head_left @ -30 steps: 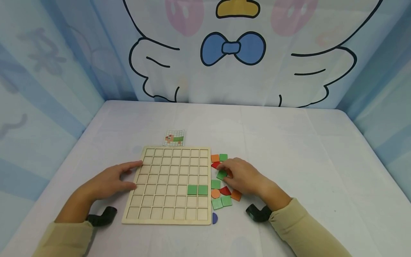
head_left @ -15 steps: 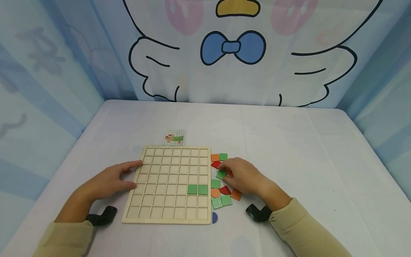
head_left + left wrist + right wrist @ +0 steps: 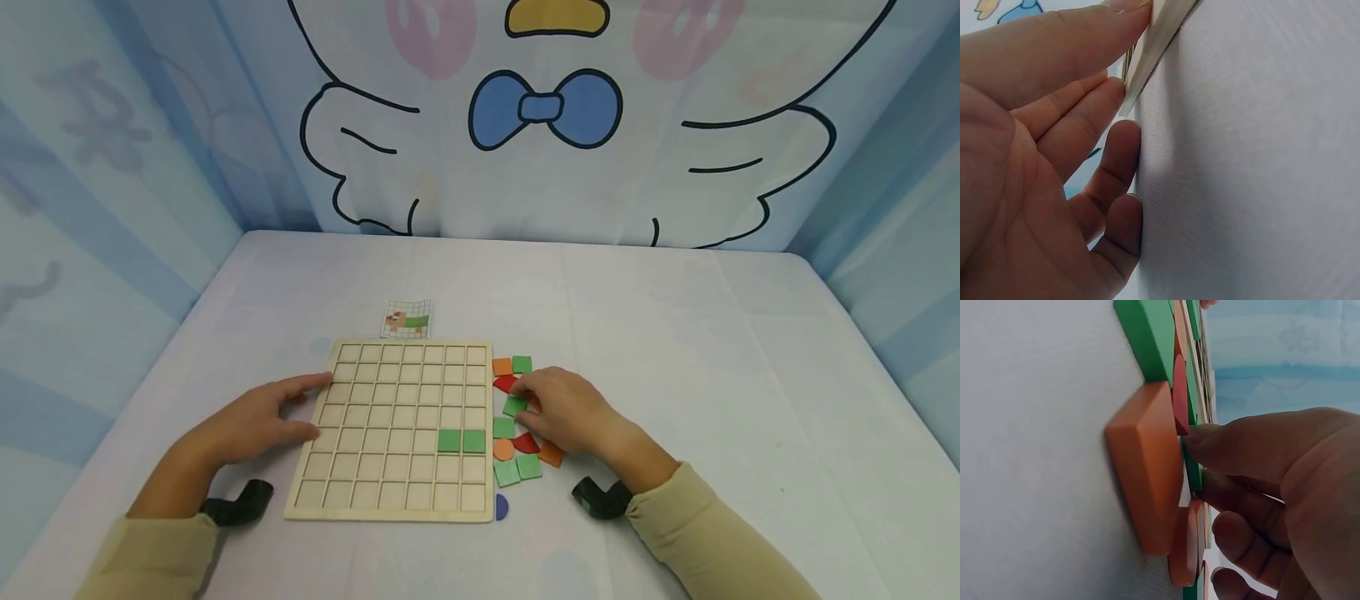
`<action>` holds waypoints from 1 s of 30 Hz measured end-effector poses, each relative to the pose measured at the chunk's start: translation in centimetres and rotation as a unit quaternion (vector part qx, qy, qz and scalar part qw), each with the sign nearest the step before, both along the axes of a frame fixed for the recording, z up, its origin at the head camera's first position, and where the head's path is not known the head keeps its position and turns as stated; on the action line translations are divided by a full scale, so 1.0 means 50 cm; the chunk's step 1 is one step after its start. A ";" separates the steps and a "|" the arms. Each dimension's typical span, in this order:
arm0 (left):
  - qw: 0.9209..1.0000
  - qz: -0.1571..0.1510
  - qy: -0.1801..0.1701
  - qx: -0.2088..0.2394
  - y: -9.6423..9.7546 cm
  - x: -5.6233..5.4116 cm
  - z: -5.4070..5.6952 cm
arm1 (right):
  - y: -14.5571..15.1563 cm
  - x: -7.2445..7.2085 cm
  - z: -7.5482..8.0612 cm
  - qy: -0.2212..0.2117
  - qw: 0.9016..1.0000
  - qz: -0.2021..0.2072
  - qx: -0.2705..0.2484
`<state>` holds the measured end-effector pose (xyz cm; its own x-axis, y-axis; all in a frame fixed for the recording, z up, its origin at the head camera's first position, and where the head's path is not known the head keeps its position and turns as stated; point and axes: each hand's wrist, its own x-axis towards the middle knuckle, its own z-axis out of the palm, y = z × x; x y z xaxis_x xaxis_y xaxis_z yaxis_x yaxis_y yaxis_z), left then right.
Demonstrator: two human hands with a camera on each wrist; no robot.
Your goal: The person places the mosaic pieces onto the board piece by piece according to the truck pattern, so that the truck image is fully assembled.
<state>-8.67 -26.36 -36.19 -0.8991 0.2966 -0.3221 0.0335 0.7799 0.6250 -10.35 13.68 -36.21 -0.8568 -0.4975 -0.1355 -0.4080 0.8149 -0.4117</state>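
Note:
A wooden grid board lies on the table with two green square tiles, one beside the other, in its cells near the right edge. My left hand rests at the board's left side, thumb and index finger spread, their tips at the edge. In the left wrist view the thumb tip meets the board's edge, while the lower fingers bend loosely by the tabletop. My right hand pinches a green square tile between thumb and index finger, among the loose pieces right of the board.
Around the right hand lie a red piece, an orange square, an orange circle and several green squares. A blue half circle sits at the board's lower right corner. Behind the board is a small picture card with a gridded animal.
The right thumb and the green tile have shifted slightly left, toward the board. My left hand has stayed at the board's edge.

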 end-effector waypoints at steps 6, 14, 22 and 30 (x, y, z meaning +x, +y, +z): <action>1.000 0.003 -0.006 0.003 0.000 0.001 0.000 | -0.001 0.000 0.000 0.006 1.000 -0.003 -0.008; 1.000 0.009 -0.012 0.004 0.002 0.000 0.001 | -0.004 0.003 0.009 0.011 0.999 0.004 -0.038; 1.000 0.007 -0.011 -0.003 0.003 -0.001 0.001 | -0.017 0.011 0.020 0.039 0.997 0.036 -0.064; 1.000 0.005 -0.013 -0.005 0.003 -0.002 0.000 | -0.035 0.013 0.022 0.048 0.994 0.057 -0.081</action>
